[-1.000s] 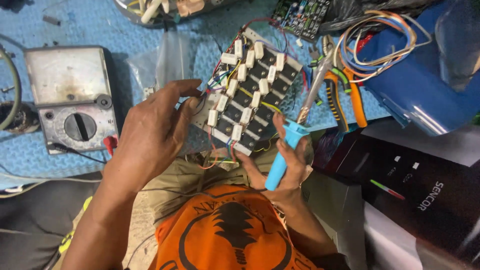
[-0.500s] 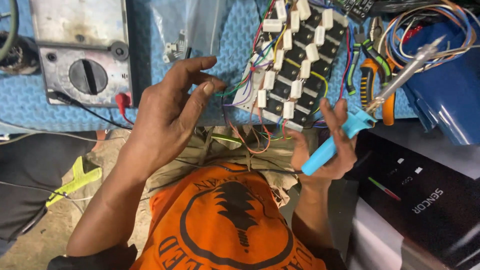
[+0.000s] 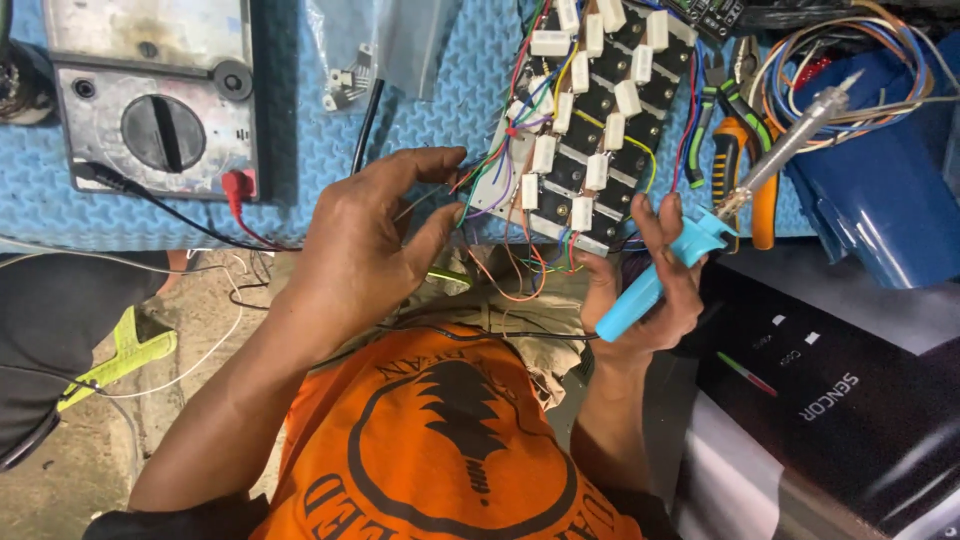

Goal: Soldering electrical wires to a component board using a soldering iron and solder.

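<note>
one soldering iron (image 3: 700,240) (right hand (image 3: 640,290)), one circuit board (image 3: 590,120).

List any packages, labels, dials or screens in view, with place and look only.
Clear plastic bag: top centre on the blue mat, holding small parts.
Meter: top left, grey box, black round dial.
Black box: lower right, glossy, white lettering.
Blue tub: right, beneath coiled wires.
</note>
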